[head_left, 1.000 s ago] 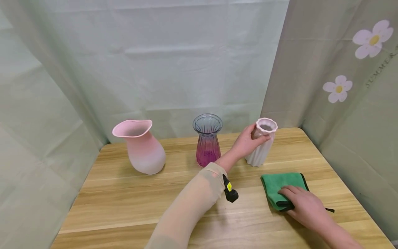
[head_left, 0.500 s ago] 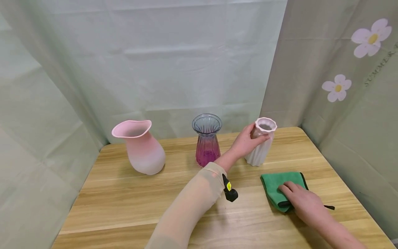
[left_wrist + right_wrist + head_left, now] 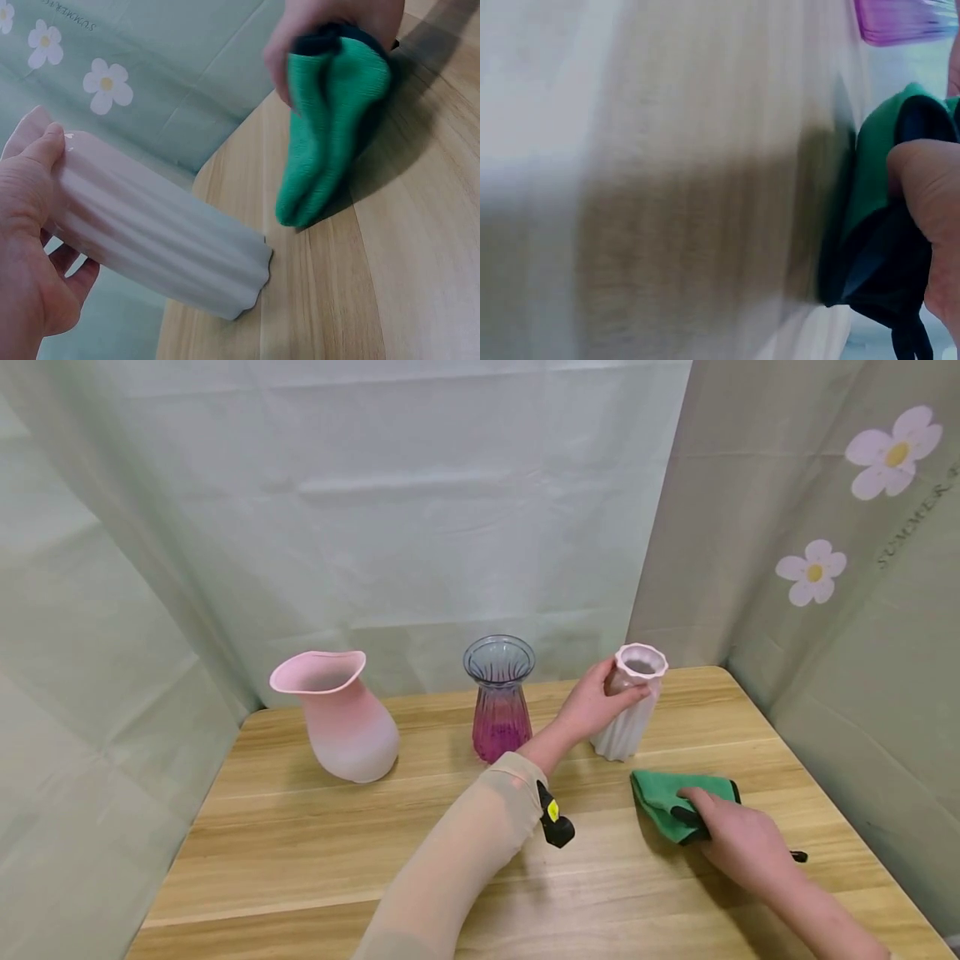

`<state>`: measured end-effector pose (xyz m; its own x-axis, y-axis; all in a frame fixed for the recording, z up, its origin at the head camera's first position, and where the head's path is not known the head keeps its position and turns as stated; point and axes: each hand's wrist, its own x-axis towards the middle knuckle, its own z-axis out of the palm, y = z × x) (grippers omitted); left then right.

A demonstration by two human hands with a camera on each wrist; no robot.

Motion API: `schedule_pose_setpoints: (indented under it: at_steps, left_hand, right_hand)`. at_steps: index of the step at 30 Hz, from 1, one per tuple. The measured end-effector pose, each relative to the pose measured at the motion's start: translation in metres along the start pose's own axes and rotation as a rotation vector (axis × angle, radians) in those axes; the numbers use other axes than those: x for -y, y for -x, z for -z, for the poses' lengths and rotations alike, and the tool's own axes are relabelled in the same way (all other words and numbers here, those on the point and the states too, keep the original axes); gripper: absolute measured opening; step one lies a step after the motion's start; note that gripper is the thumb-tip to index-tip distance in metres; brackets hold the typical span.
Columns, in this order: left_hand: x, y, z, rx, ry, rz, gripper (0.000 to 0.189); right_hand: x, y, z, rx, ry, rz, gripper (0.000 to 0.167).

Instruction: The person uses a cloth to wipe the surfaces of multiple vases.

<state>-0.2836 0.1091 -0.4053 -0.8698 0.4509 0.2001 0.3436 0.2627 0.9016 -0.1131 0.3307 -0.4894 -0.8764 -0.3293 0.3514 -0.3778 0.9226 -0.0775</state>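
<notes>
My left hand (image 3: pixel 597 700) grips a white fluted vase (image 3: pixel 627 723) near its scalloped rim, thumb on one side and fingers round the other. The vase stands upright at the back right of the table; its ribbed side (image 3: pixel 157 225) fills much of the left wrist view. My right hand (image 3: pixel 742 843) holds a folded green cloth (image 3: pixel 675 793) with black edging, in front of the vase. In the left wrist view the cloth (image 3: pixel 330 120) hangs bunched from the right hand's fingers, its lower end close over the wood. A black loop trails from the cloth in the right wrist view.
A blue-to-purple glass vase (image 3: pixel 502 710) stands left of the white one, close by the left forearm. Farther left is a pink and white vase (image 3: pixel 348 727) with a flared mouth. Fabric curtains (image 3: pixel 450 527) border the wooden table (image 3: pixel 300 860) at the back and sides.
The right hand has gathered the green cloth and raised its near part, so it looks more bunched than before. The left hand and the white vase stay in place.
</notes>
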Motion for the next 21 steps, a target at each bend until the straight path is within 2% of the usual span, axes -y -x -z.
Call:
schedule_pose_setpoints:
  at_steps: [4,11,16,21]
  left_hand:
    - [-0.001,0.000,0.001,0.002,-0.003,-0.012,0.067]
    - [-0.001,0.000,0.001,-0.004,-0.014,-0.029,0.062]
    - [-0.001,0.001,0.001,-0.009,-0.012,-0.034,0.057]
    - [-0.002,0.002,0.001,-0.007,-0.017,-0.025,0.058]
  right_hand:
    - [-0.003,-0.005,0.009,-0.025,-0.097,-0.141,0.061]
    - [-0.011,-0.021,0.029,-0.181,-0.373,-0.451,0.038]
    - [-0.011,-0.039,0.038,-0.248,-0.635,-0.666,0.048]
    - [-0.005,-0.061,0.033,-0.373,-0.772,-0.764,0.048]
